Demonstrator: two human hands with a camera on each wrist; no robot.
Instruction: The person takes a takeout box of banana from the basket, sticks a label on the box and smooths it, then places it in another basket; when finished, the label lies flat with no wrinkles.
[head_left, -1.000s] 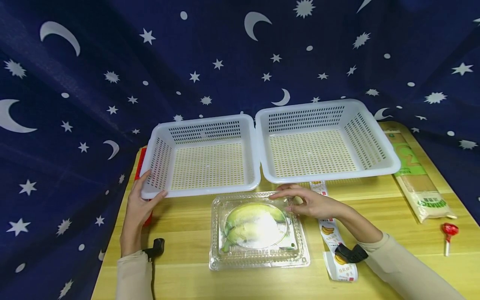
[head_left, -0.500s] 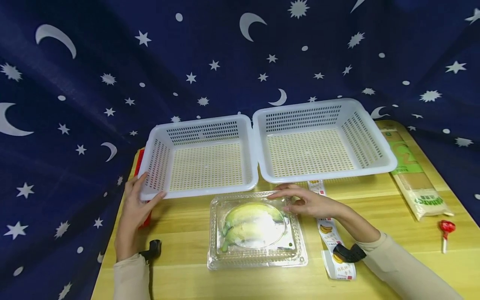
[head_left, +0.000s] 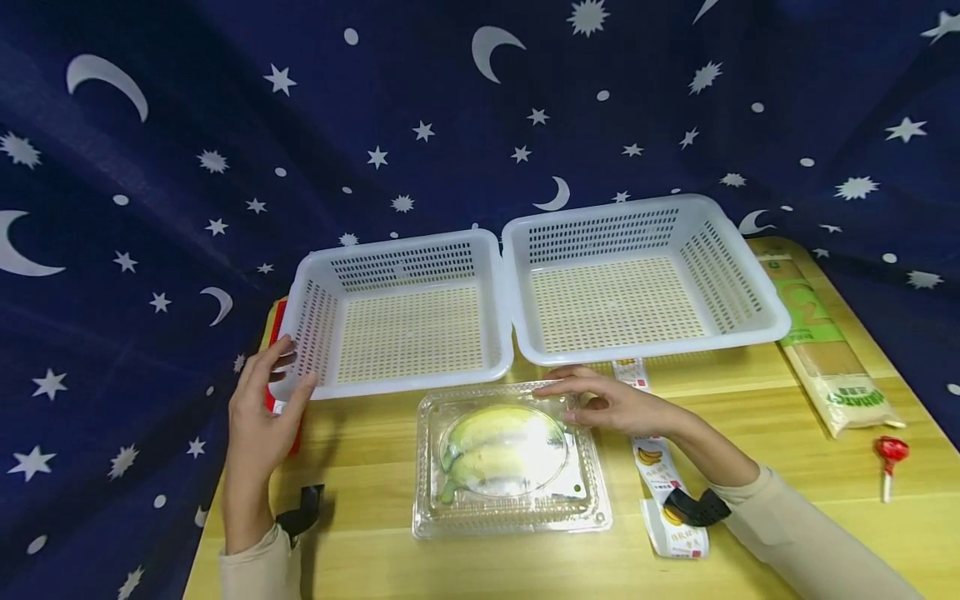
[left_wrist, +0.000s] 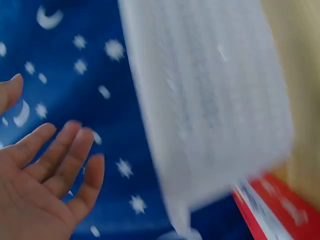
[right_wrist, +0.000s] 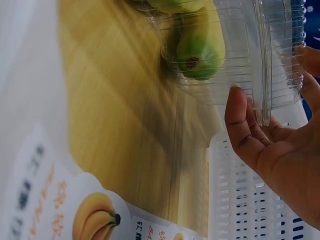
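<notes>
Looks like I'm at the hold-&-steady step: my R hand (head_left: 626, 402) is on the box (head_left: 517, 518), my L hand (head_left: 258, 425) free by the basket (head_left: 420, 386). Next move prob. calls for bringing L across to the box's other side for a level, two-handed grip, as thin plastic may flex & the fruit (head_left: 487, 467) inside may roll.

R fingers: bent, a small gap btwn tips, straddling the rim at the far R corner; I'd call it a light pinch. Box lies flat on the table (head_left: 360, 517), lid on, spreading L of those fingertips & toward me. L fingers: apart, loosely bent, nothing in them, w/ a gap to the basket just beside them. Labels (head_left: 656, 477) run under my R wrist. Red pack (left_wrist: 275, 205), half hidden, sits under the basket edge nr my L fingers.
</notes>
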